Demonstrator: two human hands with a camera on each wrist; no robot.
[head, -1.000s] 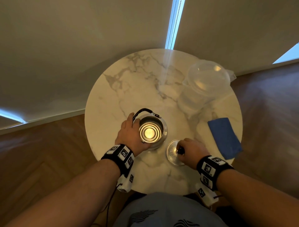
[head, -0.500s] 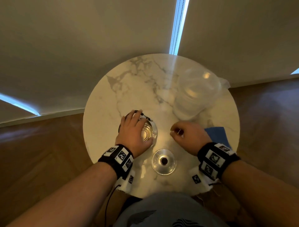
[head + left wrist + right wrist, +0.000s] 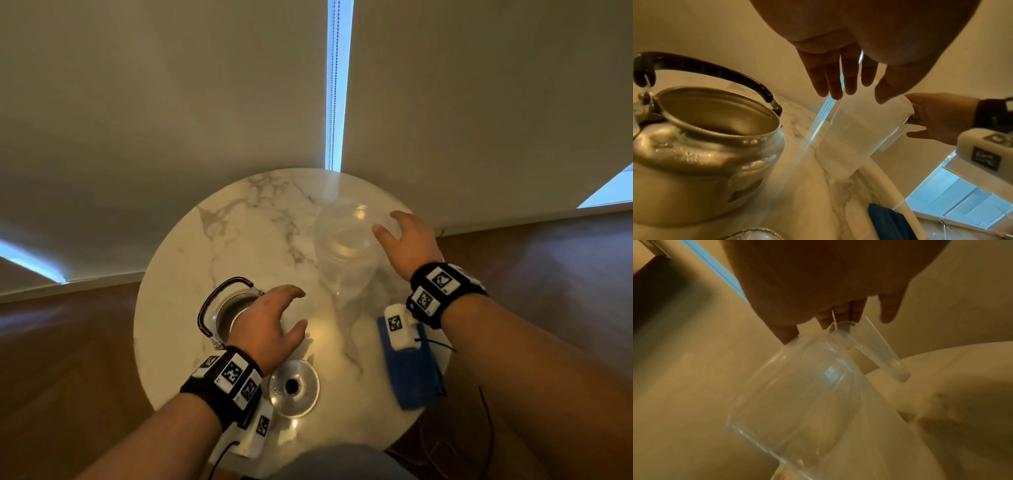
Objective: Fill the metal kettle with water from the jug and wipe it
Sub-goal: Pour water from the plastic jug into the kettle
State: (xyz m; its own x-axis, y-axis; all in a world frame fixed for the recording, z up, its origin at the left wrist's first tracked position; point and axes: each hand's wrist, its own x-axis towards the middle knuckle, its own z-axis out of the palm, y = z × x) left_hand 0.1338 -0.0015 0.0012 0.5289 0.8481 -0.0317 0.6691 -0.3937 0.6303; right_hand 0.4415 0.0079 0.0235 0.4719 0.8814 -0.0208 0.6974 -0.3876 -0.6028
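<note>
On the round marble table: one kettle, one jug, one lid, one cloth.
Kettle: open, left of centre; your left hand hides part of it.
Jug: clear, towards the far right edge.
Lid: near edge.
Cloth: blue, right edge, partly covered.
Left hand: fingers spread, holding nothing.
Right hand: at the jug's handle, fingers loose; contact hard to make out.

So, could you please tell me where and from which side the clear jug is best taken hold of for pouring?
Probably by its handle, approached from the right. The jug stands upright, its handle pointing right and away from the kettle. The right hand is already there, fingers open beside the handle. The body looks wide and smooth.
</note>
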